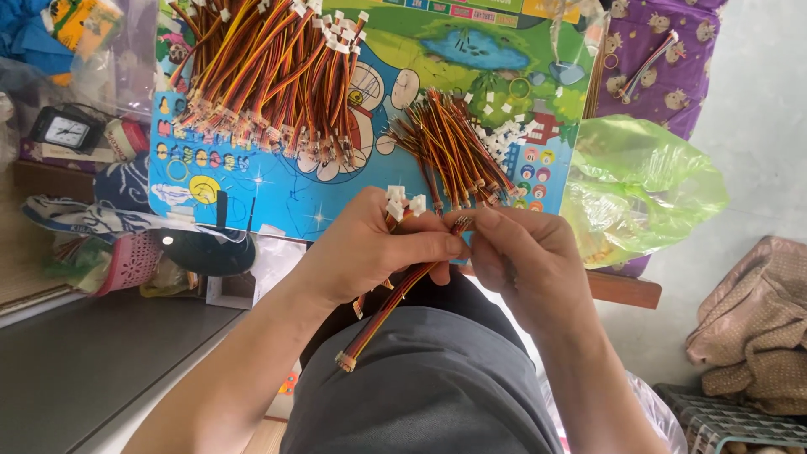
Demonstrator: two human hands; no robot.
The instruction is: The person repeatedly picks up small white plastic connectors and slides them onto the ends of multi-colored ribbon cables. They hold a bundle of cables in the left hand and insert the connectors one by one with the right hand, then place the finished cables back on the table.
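Observation:
My left hand is closed around a small bunch of red, yellow and black wire leads that hang down over my lap, with white plastic connectors sticking up above its fingers. My right hand pinches the bare tips of one lead right next to the left thumb. Just beyond both hands, a loose pile of the same leads lies on a colourful cartoon board, with small white connector housings scattered beside it.
A large heap of finished leads covers the board's far left. A green plastic bag lies to the right, a purple patterned cloth behind it. A small clock, a pink basket and clutter sit at left; a brown cloth at right.

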